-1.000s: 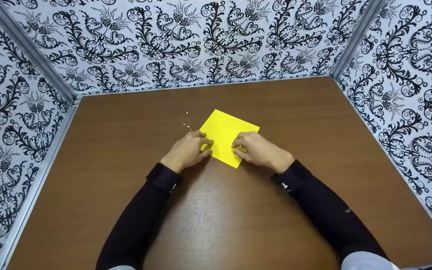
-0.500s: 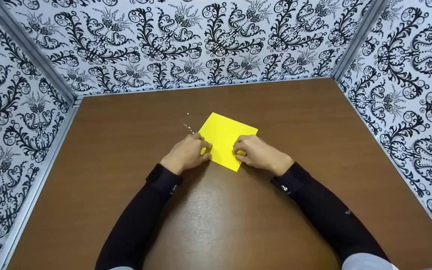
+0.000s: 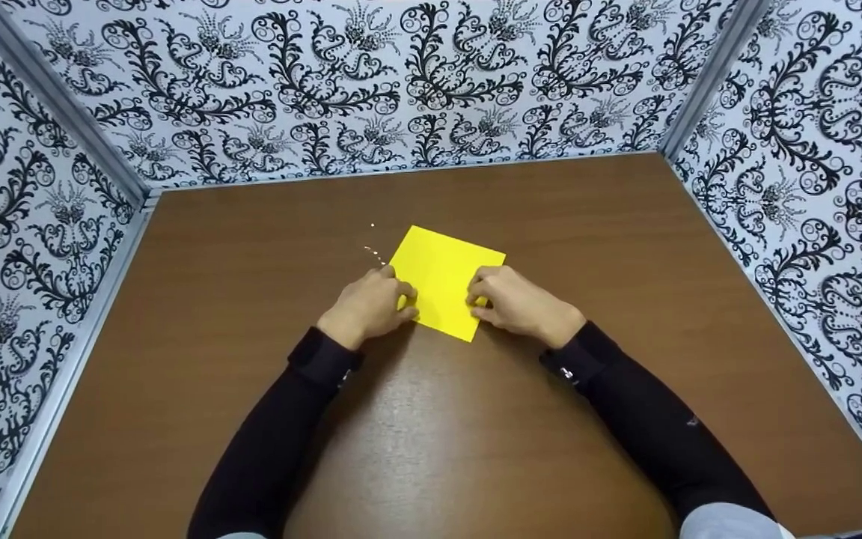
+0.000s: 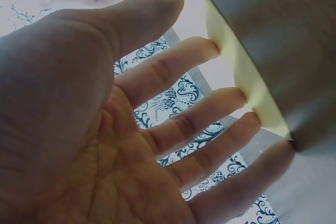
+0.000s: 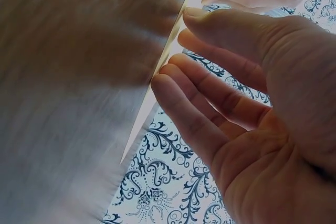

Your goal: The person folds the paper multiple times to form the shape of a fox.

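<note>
A square sheet of yellow paper (image 3: 446,269) lies flat on the brown table, turned at an angle. My left hand (image 3: 371,303) touches its left side; in the left wrist view the fingers of that hand (image 4: 173,124) are stretched out and spread, with fingertips on or at the paper (image 4: 252,87). On the paper's right side rests my right hand (image 3: 524,303). Its thumb and fingertips meet the sheet near the edge in the right wrist view, where the right hand (image 5: 236,103) has its fingers only slightly bent. Parts of the paper's side edges are hidden under both hands.
Small pale specks (image 3: 375,254) show on the tabletop (image 3: 416,434), just beyond my left hand. Patterned black-and-white walls (image 3: 341,82) with grey metal edging enclose the table at the back and both sides.
The yellow paper has shifted a little left and towards me, and turned slightly counterclockwise. My left hand has moved slightly left with it; the right hand has stayed almost in place.
</note>
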{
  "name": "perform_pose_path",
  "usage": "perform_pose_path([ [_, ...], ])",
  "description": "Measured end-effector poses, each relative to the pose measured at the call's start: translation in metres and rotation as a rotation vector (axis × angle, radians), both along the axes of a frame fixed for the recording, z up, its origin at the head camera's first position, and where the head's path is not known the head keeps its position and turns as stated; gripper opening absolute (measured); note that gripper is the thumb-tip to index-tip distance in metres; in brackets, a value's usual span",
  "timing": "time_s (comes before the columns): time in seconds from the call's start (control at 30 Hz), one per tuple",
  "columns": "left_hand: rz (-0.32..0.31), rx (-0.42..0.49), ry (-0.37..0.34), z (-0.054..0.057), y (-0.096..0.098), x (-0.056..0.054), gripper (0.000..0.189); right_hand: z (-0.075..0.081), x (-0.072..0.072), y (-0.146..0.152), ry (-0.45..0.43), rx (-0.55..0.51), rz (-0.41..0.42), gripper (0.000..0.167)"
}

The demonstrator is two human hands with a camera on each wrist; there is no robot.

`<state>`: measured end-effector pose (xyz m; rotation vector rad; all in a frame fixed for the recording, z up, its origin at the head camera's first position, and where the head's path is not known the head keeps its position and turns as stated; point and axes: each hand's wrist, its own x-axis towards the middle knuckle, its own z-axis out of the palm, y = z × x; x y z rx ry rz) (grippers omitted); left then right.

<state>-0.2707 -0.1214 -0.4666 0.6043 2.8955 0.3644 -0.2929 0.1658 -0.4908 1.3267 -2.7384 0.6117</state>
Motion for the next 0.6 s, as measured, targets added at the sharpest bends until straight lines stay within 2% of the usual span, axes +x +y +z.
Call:
perform_pose_path([
  [0.3,0.016,-0.014,-0.014,0.0053,-0.0009,0.007,0.036,-0.0009,0.0012,0.0004,-0.012,-0.021,-0.005,0.005],
  [0.6,0.015,-0.028,0.005,0.0075,-0.0014,0.0063,0.038,0.0012,0.0029,-0.0002,-0.013,-0.038,-0.01,0.005],
])
